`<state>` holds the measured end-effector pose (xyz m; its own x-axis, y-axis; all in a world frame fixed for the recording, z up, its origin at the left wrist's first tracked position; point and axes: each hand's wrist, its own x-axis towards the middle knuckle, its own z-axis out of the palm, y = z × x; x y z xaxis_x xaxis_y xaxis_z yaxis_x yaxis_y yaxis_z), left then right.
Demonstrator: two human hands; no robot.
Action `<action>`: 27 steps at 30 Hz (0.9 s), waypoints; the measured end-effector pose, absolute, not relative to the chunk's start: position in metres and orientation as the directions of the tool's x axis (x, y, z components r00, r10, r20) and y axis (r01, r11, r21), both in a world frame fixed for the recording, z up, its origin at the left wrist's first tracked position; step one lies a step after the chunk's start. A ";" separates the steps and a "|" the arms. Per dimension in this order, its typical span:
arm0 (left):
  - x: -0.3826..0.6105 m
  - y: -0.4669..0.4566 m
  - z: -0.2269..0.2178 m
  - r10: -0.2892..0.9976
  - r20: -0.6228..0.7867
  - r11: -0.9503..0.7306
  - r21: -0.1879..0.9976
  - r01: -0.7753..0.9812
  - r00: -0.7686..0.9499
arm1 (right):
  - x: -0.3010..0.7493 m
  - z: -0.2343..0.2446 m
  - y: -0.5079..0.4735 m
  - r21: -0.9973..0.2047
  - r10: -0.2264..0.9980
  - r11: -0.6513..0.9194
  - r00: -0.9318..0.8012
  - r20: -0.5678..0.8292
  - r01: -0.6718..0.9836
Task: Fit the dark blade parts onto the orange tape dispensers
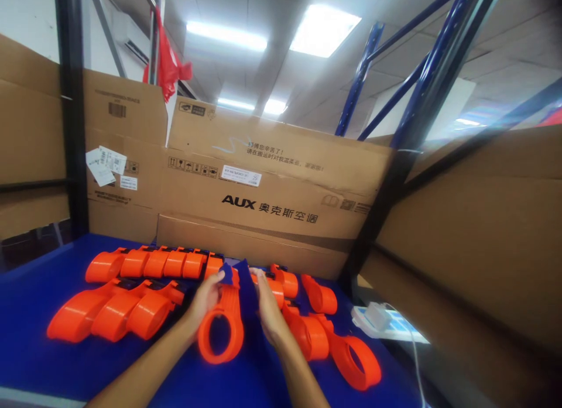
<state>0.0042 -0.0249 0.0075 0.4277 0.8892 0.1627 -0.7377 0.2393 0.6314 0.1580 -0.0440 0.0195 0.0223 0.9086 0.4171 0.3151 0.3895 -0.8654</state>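
My left hand (205,300) and my right hand (267,311) are closed on the top end of an orange plastic strap (222,329) that curls into a ring, held just above the blue table top (39,302). A small dark blue piece (228,273) sits between my fingertips at the strap's upper end. Rolled orange straps lie in two rows to the left (114,314) and loose ones lie to the right (333,343).
Cardboard boxes (272,203) wall the table at the back, left and right. A blue and black rack frame (395,103) rises at the right. A white charger with cable (375,317) lies at the table's right edge.
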 end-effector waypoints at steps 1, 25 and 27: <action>0.004 -0.025 0.008 0.898 0.163 0.223 0.633 -0.741 0.409 | 0.156 0.016 -0.043 -0.894 0.926 0.368 -0.014 0.377 0.257; 0.001 -0.028 0.006 0.976 0.200 -0.079 0.705 -0.705 0.091 | 0.177 0.018 -0.055 -0.823 0.851 0.512 -0.019 0.524 0.247; 0.001 -0.028 0.006 0.974 0.207 -0.085 0.709 -0.700 0.091 | 0.177 0.018 -0.056 -0.816 0.848 0.516 -0.021 0.529 0.259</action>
